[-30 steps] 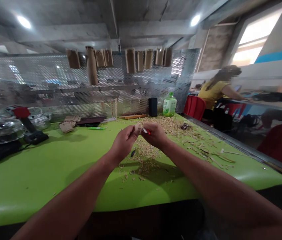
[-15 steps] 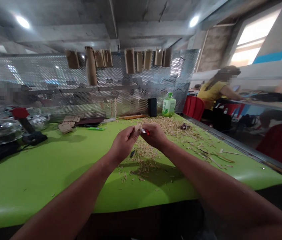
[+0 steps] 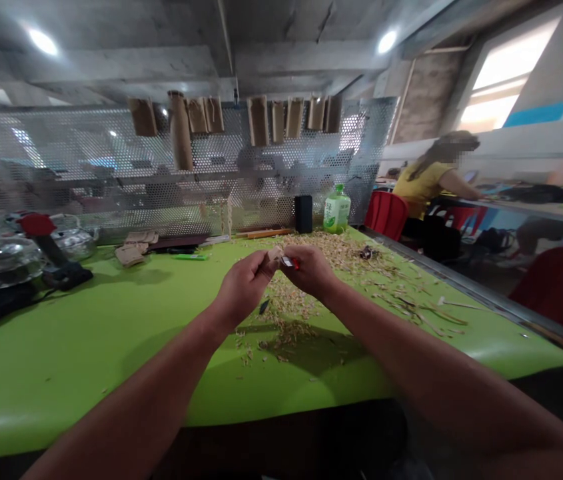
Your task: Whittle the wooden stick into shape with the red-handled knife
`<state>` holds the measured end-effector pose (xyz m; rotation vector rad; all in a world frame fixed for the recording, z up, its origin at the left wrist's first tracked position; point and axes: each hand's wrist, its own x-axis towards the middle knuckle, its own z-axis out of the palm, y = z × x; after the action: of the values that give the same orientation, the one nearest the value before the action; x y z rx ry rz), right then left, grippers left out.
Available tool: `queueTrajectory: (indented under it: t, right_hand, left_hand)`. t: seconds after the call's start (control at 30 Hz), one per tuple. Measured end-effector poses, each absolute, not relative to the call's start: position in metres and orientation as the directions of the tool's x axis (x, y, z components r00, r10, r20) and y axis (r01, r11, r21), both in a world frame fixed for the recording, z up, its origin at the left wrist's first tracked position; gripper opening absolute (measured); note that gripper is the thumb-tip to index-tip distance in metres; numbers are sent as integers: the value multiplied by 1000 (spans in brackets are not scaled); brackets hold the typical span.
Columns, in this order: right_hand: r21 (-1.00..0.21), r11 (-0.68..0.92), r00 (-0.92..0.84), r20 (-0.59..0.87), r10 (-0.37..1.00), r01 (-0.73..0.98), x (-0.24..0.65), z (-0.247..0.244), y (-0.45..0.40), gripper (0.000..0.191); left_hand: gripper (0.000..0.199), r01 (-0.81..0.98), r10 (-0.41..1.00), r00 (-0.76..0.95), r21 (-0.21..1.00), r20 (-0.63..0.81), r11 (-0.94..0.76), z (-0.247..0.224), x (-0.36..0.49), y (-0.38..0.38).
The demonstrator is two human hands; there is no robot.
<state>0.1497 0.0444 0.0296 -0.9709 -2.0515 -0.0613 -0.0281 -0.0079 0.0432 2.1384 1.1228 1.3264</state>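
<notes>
My left hand (image 3: 245,283) is closed around a small pale piece of wood (image 3: 274,254), most of it hidden by the fingers. Against it, my right hand (image 3: 310,270) grips a knife with a red handle (image 3: 296,265); its short bright blade (image 3: 286,261) lies at the wood between the two hands. Both hands are held together above the green tabletop (image 3: 161,347). Below and behind them spreads a heap of wood shavings (image 3: 294,300), with a small dark flake (image 3: 264,307) among them.
A green drink bottle (image 3: 337,209) and a black box (image 3: 304,214) stand at the back. A green cutter (image 3: 189,257) and brown pieces (image 3: 134,250) lie left of them. Glass pots (image 3: 1,260) sit far left. Beyond the right edge, a person in yellow (image 3: 424,177) sits.
Hands, wood and knife keep nearly the same place and pose. The view has shifted very slightly.
</notes>
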Motion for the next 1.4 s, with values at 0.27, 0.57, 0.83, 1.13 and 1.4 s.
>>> queueTrajectory:
  t: [0.27, 0.57, 0.83, 1.13, 1.4]
  right_hand:
    - [-302, 689, -335, 702, 628, 658, 151, 28, 47, 32]
    - [-286, 685, -350, 693, 631, 670, 151, 30, 46, 35]
    - [-260, 684, -354, 701, 620, 682, 152, 30, 46, 37]
    - [-272, 675, -346, 694, 632, 686, 152, 31, 44, 35]
    - [-272, 684, -355, 693, 627, 677, 151, 29, 46, 35]
  left_hand:
    - [26, 423, 782, 233, 664, 578, -617, 42, -28, -8]
    - [29, 437, 790, 230, 665, 568, -606, 41, -27, -8]
    - [26, 433, 784, 238, 659, 574, -615, 42, -26, -8]
    - [26, 416, 784, 231, 670, 576, -615, 44, -26, -9]
    - [27, 439, 780, 234, 653, 580, -617, 43, -26, -9]
